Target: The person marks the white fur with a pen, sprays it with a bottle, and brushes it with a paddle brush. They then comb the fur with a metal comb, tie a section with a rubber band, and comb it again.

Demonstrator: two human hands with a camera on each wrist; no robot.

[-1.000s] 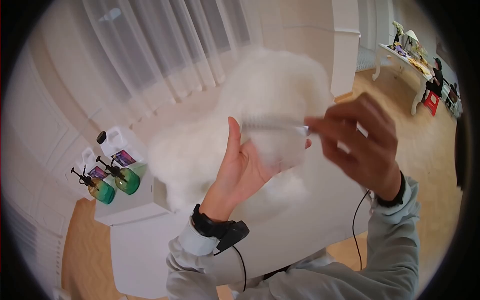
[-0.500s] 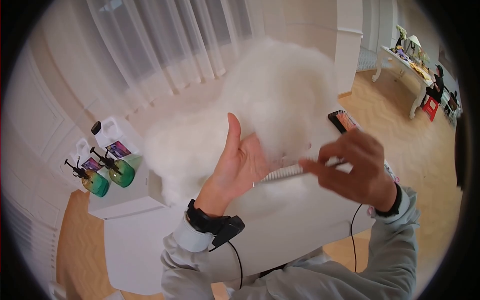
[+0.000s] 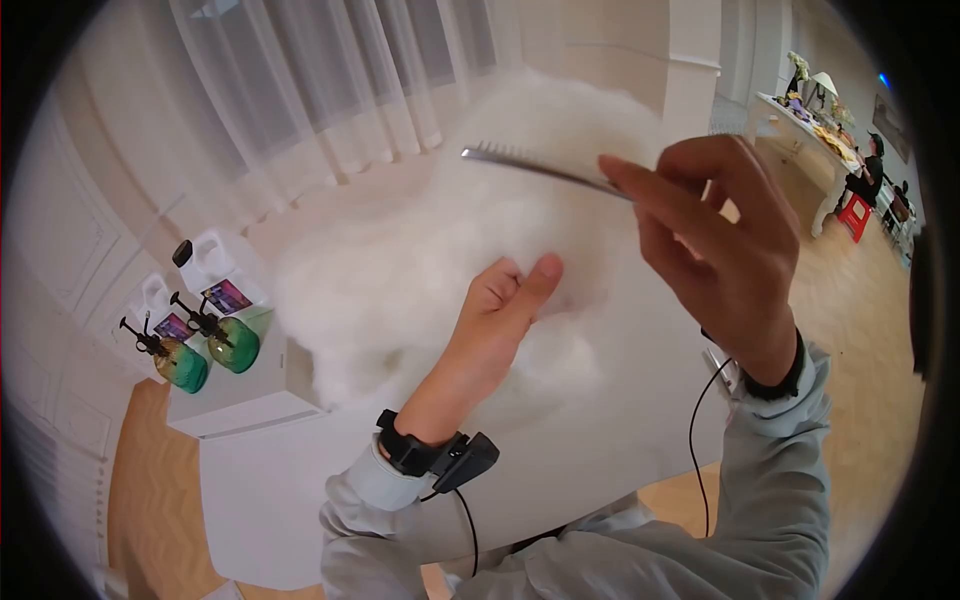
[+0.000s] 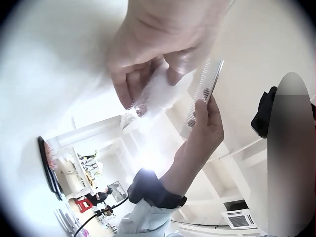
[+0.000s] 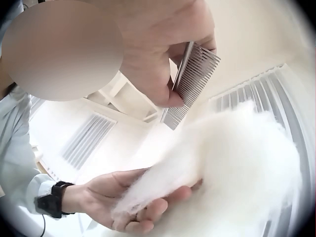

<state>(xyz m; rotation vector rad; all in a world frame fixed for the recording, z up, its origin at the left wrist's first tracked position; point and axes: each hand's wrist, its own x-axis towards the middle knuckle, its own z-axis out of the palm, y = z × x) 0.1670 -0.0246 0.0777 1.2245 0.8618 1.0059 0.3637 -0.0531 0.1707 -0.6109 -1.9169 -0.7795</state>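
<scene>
A large mass of white fluffy fur stands on the table. My left hand grips a tuft at its lower front; the left wrist view shows the tuft between thumb and fingers, and in the right wrist view the fingers curl beneath it. My right hand pinches a metal comb by one end, above and to the right of the left hand. In the right wrist view the comb is apart from the fur, teeth exposed.
At the left, two green spray bottles and white jugs stand on a white box. A black-backed brush lies beyond the left hand. Far right, a person in black sits by a decorated table. A cable hangs by each wrist.
The comb has risen from low beside the left palm to above the left hand. The left hand, flat with its thumb raised before, has moved slightly right and closed round the fur.
</scene>
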